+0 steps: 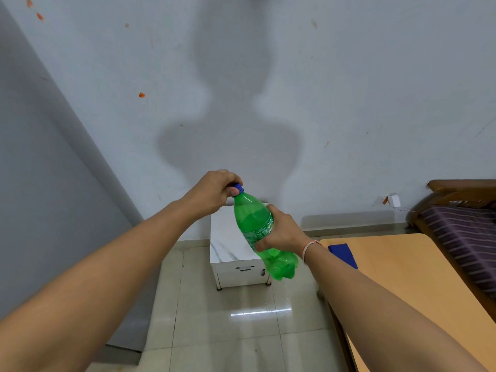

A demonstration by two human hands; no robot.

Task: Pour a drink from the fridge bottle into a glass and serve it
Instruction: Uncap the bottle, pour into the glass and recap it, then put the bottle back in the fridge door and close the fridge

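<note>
Left hand (214, 190) pinches the blue cap (237, 187); right hand (281, 232) grips the green bottle (255, 224) midair. Uncapping seems underway; next, twist it off.

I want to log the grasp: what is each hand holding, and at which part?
Both hold the bottle. The left hand grips its cap; the right hand grips its body at the label.

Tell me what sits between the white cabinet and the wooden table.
In the head view, the green bottle held in both hands, left on the cap, right round the body, hangs before that gap; below is bare tiled floor between white cabinet and wooden table.
</note>
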